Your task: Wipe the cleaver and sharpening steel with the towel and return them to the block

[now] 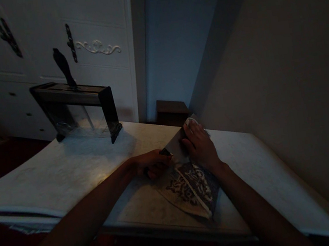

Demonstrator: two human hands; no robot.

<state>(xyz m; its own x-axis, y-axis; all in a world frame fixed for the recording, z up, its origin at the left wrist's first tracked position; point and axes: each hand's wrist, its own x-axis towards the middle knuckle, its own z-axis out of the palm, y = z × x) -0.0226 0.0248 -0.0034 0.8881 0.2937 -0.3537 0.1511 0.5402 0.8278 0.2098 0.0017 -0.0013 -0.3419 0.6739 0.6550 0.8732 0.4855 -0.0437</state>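
Your left hand was curled in a closed grip around the dark handle of a broad-bladed knife, just left of the patterned cloth. The handle itself was almost wholly hidden inside your fist; only a dark stub showed at the blade's base. Your right hand lay flat with fingers together, pressing down on the blade just beyond the cloth's far edge, and it seemed to hold a small pale pad under the fingertips, though the dim light made that hard to tell. The blade's far end was covered by that hand. The cloth lay folded on the pale table, its dark and light pattern too murky to read, its near corner close to the table's front edge. Well beyond the cloth, to the left, stood a knife block with one dark handle sticking up; its clear front showed only faint glints. Behind it were white cabinet doors
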